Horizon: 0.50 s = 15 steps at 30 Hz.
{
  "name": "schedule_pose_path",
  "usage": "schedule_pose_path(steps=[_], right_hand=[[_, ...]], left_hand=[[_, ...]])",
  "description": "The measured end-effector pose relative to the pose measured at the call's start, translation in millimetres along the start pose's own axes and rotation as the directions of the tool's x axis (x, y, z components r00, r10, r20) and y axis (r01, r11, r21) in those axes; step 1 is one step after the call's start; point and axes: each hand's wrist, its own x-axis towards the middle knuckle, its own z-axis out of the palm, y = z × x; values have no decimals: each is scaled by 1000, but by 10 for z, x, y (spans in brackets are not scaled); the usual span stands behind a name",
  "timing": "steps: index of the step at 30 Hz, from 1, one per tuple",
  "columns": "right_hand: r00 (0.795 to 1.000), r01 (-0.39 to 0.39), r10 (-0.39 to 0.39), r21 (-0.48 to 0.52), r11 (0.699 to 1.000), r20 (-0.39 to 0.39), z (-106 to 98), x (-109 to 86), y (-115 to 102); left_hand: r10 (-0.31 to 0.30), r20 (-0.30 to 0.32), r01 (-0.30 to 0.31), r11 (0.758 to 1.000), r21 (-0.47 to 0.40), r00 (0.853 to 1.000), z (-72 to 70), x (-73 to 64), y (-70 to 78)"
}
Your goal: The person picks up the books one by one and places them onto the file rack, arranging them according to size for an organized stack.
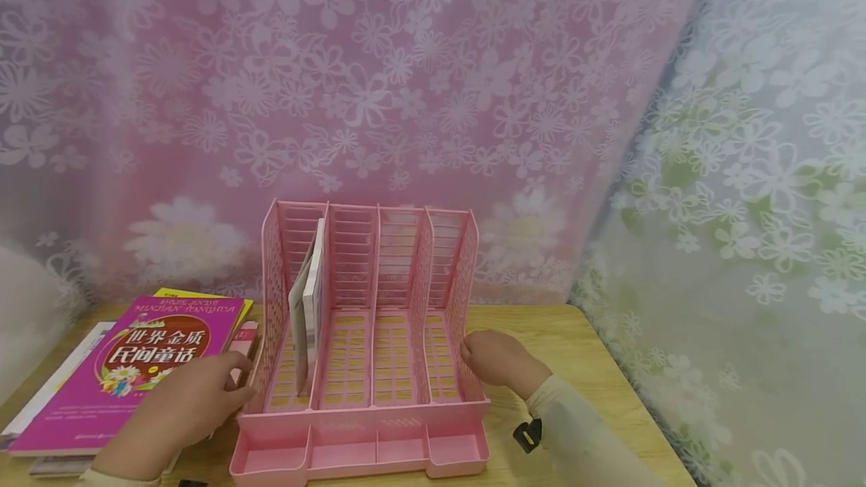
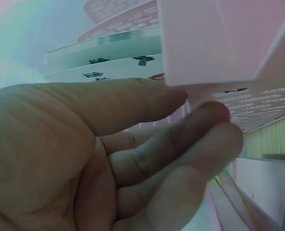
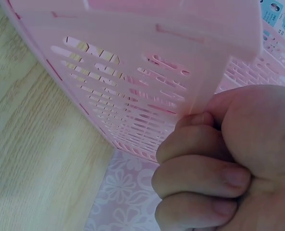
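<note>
Pink rack (image 1: 358,421), latticed and four-slotted, has its sides pinched by both hands (image 1: 195,400) (image 1: 501,358).

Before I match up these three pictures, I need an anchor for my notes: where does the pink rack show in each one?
Head: the pink rack stands whole in the lower middle.
Left wrist: it fills the upper right, cut off by the frame.
Right wrist: it spans the top and centre, its slotted side wall showing.
Shared landmark: the wooden tabletop, at the bottom in head, the right edge in left wrist, the left in right wrist.
</note>
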Motion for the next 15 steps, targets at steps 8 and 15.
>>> schedule_pose_path(steps=[8,15], right_hand=[[1000,-10,10,4,1000,20,-13,22,8],[1000,18,-18,2,1000,17,-39,36,-38]], left_hand=[[-21,25,23,997,-72,999,55,15,-5],[-33,26,34,999,-23,999,18,13,-107]])
